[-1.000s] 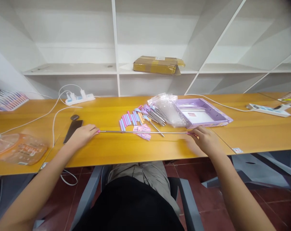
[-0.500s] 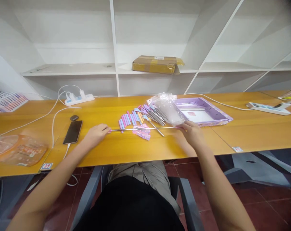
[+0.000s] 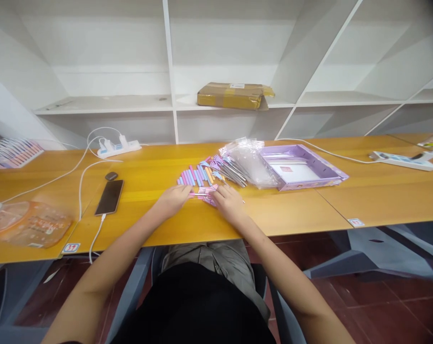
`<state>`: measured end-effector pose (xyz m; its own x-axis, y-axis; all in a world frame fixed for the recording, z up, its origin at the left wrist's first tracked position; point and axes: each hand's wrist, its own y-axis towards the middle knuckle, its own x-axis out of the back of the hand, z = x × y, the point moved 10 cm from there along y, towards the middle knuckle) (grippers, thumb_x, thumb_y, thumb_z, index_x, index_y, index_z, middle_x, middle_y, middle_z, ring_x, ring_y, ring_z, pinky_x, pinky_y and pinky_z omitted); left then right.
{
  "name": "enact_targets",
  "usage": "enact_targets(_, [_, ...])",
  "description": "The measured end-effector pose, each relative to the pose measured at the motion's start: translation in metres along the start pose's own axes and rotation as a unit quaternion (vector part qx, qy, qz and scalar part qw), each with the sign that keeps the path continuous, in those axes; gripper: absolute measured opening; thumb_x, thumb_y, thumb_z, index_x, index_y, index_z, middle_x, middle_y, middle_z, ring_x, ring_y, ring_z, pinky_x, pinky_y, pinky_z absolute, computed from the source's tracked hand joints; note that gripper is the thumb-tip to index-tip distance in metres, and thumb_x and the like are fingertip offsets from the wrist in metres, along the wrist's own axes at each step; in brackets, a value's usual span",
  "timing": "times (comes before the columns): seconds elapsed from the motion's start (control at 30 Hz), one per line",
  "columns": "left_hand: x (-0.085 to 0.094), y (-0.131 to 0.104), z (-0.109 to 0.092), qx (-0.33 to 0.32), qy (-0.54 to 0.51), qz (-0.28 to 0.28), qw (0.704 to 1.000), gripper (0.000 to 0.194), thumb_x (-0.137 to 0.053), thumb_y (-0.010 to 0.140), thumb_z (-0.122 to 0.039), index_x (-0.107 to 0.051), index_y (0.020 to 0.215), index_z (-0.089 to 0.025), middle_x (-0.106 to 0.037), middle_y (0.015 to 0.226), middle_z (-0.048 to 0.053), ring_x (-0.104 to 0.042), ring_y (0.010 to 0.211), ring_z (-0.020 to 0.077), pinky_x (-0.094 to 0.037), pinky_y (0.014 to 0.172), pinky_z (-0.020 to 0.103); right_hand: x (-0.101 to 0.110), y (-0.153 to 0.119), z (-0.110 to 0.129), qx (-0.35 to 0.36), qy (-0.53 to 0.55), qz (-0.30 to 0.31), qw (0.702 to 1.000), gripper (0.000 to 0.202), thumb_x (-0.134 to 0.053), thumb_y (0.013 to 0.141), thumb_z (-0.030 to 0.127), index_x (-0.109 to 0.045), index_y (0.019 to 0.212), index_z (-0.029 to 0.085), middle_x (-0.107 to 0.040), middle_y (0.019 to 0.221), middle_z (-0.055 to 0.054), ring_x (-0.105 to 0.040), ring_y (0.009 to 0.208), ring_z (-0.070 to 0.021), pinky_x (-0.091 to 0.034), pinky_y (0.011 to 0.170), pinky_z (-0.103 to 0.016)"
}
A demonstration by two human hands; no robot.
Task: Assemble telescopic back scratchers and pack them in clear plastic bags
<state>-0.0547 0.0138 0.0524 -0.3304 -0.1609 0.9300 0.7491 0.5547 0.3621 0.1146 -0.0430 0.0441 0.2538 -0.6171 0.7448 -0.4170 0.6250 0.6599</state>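
Note:
A short metal rod (image 3: 201, 194) with pink at its left end spans the gap between my two hands. My left hand (image 3: 175, 198) is closed on its pink end, and my right hand (image 3: 227, 199) is closed around the other end. Beneath and beside the rod lie pink printed cards (image 3: 209, 200), partly covered by my right hand. Just behind my hands are several pink, blue and orange tubes (image 3: 196, 176). Right of these lie small purple and blue hand-shaped pieces (image 3: 216, 165) and several metal rods (image 3: 235, 173), next to clear plastic bags (image 3: 254, 165).
A purple box (image 3: 298, 172) lies open at the right. To the left are a phone (image 3: 109, 197), a small dark object (image 3: 111, 176), a large bottle (image 3: 30, 222) and a white power strip (image 3: 119, 149) with cables. A taped carton (image 3: 234, 95) rests on the shelf behind.
My hands have come together from far apart, and the long thin rod between them is now much shorter. My right hand has moved left, away from the plastic bags.

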Motion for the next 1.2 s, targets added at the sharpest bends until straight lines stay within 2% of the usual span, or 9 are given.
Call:
enact_targets(0.1, [-0.008,-0.002,0.003,0.019,-0.005,0.018,1.000,0.026,-0.051,0.120,-0.037,-0.063,0.104,-0.020,-0.077,0.100,0.010,-0.074,0.092,0.0252,-0.056,0.084,0.036,-0.011,-0.006,0.000,0.004,0.002,0.003,1.000,0.019,-0.061,0.119,0.029,-0.076,0.110,0.020,-0.072,0.099,-0.009,-0.056,0.093,-0.0245,-0.034,0.083,-0.038])
enact_targets(0.33, [-0.030,-0.009,0.023,0.092,-0.097,0.015,0.991,0.018,-0.058,0.117,-0.038,-0.050,0.110,-0.024,-0.077,0.100,0.010,-0.077,0.087,0.0246,-0.054,0.076,0.033,-0.014,-0.004,-0.002,0.006,0.025,0.007,1.000,0.027,-0.062,0.119,0.030,-0.077,0.100,0.019,-0.069,0.091,-0.008,-0.054,0.090,-0.0236,-0.033,0.082,-0.038])
enact_targets(0.57, [-0.032,-0.015,0.026,0.109,-0.160,0.011,0.981,0.018,-0.059,0.114,-0.040,-0.050,0.109,-0.025,-0.078,0.102,0.010,-0.077,0.087,0.0259,-0.054,0.077,0.034,-0.010,-0.004,-0.007,0.003,0.096,0.015,0.995,0.026,-0.064,0.117,0.040,-0.080,0.111,0.022,-0.078,0.105,-0.011,-0.068,0.102,-0.0269,-0.047,0.089,-0.039])
enact_targets(0.67, [-0.028,-0.016,0.034,0.135,-0.175,-0.005,0.975,0.020,-0.061,0.112,-0.040,-0.049,0.105,-0.026,-0.077,0.100,0.009,-0.076,0.087,0.0250,-0.053,0.077,0.033,0.002,0.006,-0.060,-0.053,0.133,0.032,0.989,0.030,-0.062,0.116,0.046,-0.080,0.123,0.024,-0.080,0.119,-0.013,-0.071,0.112,-0.0307,-0.052,0.100,-0.043])
enact_targets(0.77, [-0.029,-0.018,0.038,0.149,-0.223,-0.005,0.963,0.020,-0.063,0.110,-0.039,-0.049,0.103,-0.027,-0.078,0.102,0.007,-0.076,0.088,0.0245,-0.052,0.079,0.033,0.015,0.008,-0.160,-0.222,0.005,0.038,0.974,0.039,-0.048,0.118,0.039,-0.080,0.124,0.018,-0.077,0.125,-0.022,-0.069,0.116,-0.0364,-0.051,0.103,-0.048])
enact_targets(0.9, [-0.028,-0.021,0.039,0.168,-0.257,-0.005,0.952,0.018,-0.065,0.108,-0.040,-0.052,0.106,-0.027,-0.079,0.107,0.007,-0.076,0.093,0.0261,-0.052,0.082,0.035,-0.002,-0.020,-0.262,-0.394,-0.144,0.191,0.888,0.063,-0.065,0.109,0.050,-0.067,0.145,-0.002,-0.069,0.143,-0.035,-0.062,0.134,-0.0452,-0.046,0.109,-0.050])
enact_targets(0.97, [-0.029,-0.021,0.037,0.173,-0.259,0.002,0.950,0.017,-0.064,0.108,-0.040,-0.053,0.106,-0.027,-0.079,0.107,0.007,-0.076,0.093,0.0265,-0.051,0.082,0.036,-0.015,-0.034,-0.282,-0.418,-0.151,0.256,0.858,0.068,-0.069,0.106,0.052,-0.065,0.146,-0.003,-0.069,0.144,-0.035,-0.061,0.135,-0.0437,-0.047,0.109,-0.048])
enact_targets(1.03, [-0.031,-0.021,0.033,0.172,-0.261,0.012,0.950,0.017,-0.063,0.108,-0.041,-0.053,0.106,-0.027,-0.078,0.104,0.007,-0.075,0.091,0.0264,-0.051,0.081,0.036,-0.018,-0.041,-0.291,-0.426,-0.148,0.264,0.853,0.060,-0.069,0.107,0.048,-0.068,0.145,0.002,-0.071,0.144,-0.031,-0.062,0.134,-0.0406,-0.048,0.107,-0.045])
enact_targets(1.2, [-0.032,-0.022,0.029,0.187,-0.283,0.005,0.941,0.020,-0.062,0.109,-0.043,-0.054,0.115,-0.026,-0.078,0.108,0.008,-0.075,0.093,0.0269,-0.053,0.083,0.037,0.007,-0.046,-0.300,-0.464,-0.133,0.155,0.862,0.041,-0.055,0.109,0.035,-0.080,0.133,0.012,-0.072,0.135,-0.025,-0.067,0.118,-0.0348,-0.051,0.097,-0.044])
